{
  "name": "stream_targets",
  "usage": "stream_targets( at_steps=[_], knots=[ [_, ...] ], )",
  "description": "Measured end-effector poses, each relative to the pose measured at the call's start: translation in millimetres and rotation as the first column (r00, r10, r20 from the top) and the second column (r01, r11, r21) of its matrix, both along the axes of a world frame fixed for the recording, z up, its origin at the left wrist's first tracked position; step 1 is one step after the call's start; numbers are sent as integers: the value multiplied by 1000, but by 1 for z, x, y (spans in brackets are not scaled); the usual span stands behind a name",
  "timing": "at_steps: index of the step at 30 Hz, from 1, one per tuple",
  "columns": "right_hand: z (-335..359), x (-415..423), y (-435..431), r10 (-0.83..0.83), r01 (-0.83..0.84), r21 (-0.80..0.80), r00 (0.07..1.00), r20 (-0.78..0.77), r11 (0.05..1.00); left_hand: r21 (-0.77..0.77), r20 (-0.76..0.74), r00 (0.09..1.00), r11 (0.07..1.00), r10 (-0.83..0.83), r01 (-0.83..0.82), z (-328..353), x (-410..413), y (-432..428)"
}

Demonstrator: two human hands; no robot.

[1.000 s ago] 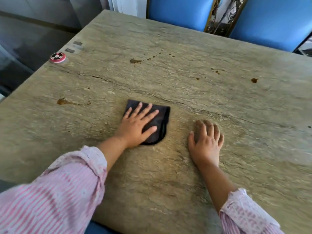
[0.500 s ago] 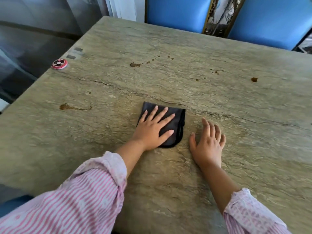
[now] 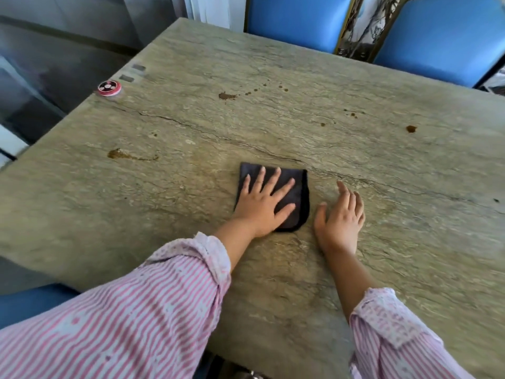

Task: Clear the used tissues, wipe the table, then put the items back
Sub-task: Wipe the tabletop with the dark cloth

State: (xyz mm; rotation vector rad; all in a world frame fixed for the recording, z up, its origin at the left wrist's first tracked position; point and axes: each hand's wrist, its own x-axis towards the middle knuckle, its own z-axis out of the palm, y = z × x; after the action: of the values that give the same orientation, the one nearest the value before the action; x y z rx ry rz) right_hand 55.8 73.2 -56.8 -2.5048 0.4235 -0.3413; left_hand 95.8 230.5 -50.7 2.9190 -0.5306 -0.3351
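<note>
A dark folded cloth (image 3: 300, 194) lies flat near the middle of the stone table (image 3: 273, 119). My left hand (image 3: 262, 207) presses down on the cloth with its fingers spread, covering most of it. My right hand (image 3: 341, 220) rests flat on the bare table just to the right of the cloth, holding nothing. Brown stains mark the table: a smear at the left (image 3: 117, 154), a blot with small drops further back (image 3: 226, 96), and a spot at the right (image 3: 410, 129). No tissues are in view.
A round red call button (image 3: 109, 88) sits near the table's far left edge. Two blue chairs (image 3: 295, 20) (image 3: 442, 36) stand behind the far edge. A blue seat (image 3: 32, 305) shows below the near left edge.
My left hand has slid the cloth to the right across the table, closer to my right hand. My right hand has stayed flat in about the same place.
</note>
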Motion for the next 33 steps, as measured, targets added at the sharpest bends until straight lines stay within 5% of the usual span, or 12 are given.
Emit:
stream_targets(
  at_steps=[5, 13, 22, 29, 31, 33],
  knots=[
    [6, -6, 0, 9, -14, 69, 997, 72, 998, 62, -88, 933, 933, -349, 355, 6, -63, 41],
    [9, -26, 84, 190, -192, 8, 975, 115, 981, 104, -290, 683, 688, -670, 719, 18, -92, 130],
    [23, -34, 215, 497, -495, -80, 868, 0, 865, 131, -238, 735, 729, -635, 672, 13, -67, 279],
    [38, -10, 297, 678, -736, -202, 675, -291, 646, 78, -83, 910, 908, -405, 412, 5, -54, 383],
    [39, -7, 323, 699, -766, -179, 639, -323, 617, 24, -46, 947, 948, -317, 319, 3, -48, 399],
    [37, -6, 351, 698, -770, -112, 621, -356, 628, -194, -17, 977, 959, -215, 207, 1, -48, 402]
  ],
)
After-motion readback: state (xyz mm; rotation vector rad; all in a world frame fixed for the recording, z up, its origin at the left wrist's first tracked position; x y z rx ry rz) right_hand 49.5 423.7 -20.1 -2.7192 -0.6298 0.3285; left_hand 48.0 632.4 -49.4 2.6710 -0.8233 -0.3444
